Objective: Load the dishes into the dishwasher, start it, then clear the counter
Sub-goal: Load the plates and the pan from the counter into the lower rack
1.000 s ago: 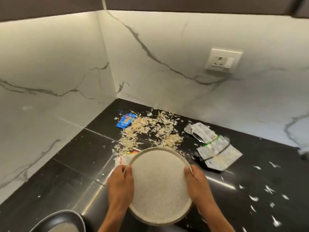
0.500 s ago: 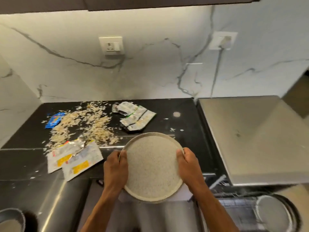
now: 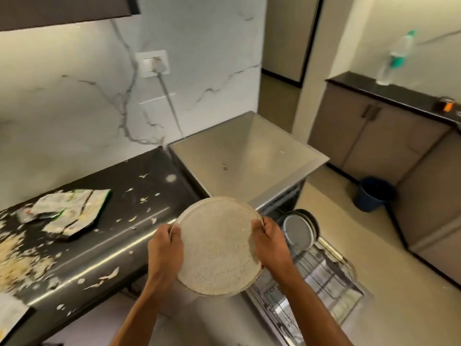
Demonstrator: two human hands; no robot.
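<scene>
plate: a big round speckled plate (image 3: 217, 245) is up in the air, just past the counter (image 3: 119, 248) edge, next to the open dishwasher rack (image 3: 321, 278).
left grip: the left hand (image 3: 166, 248) holds the plate's left rim, fingers curled over it.
right grip: the right hand (image 3: 270, 243) holds the right rim the same way.
rack: dark plates (image 3: 300, 229) stand on edge at its back, just beside the right hand.
counter: torn wrappers (image 3: 72, 211) and crumbs (image 3: 17, 260) lie on it, left of the plate.
floor: a blue bucket (image 3: 374, 196) stands well apart.

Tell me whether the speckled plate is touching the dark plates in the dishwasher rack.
Apart. The head view shows the speckled plate held by both hands, clear of the dark plates.
</scene>
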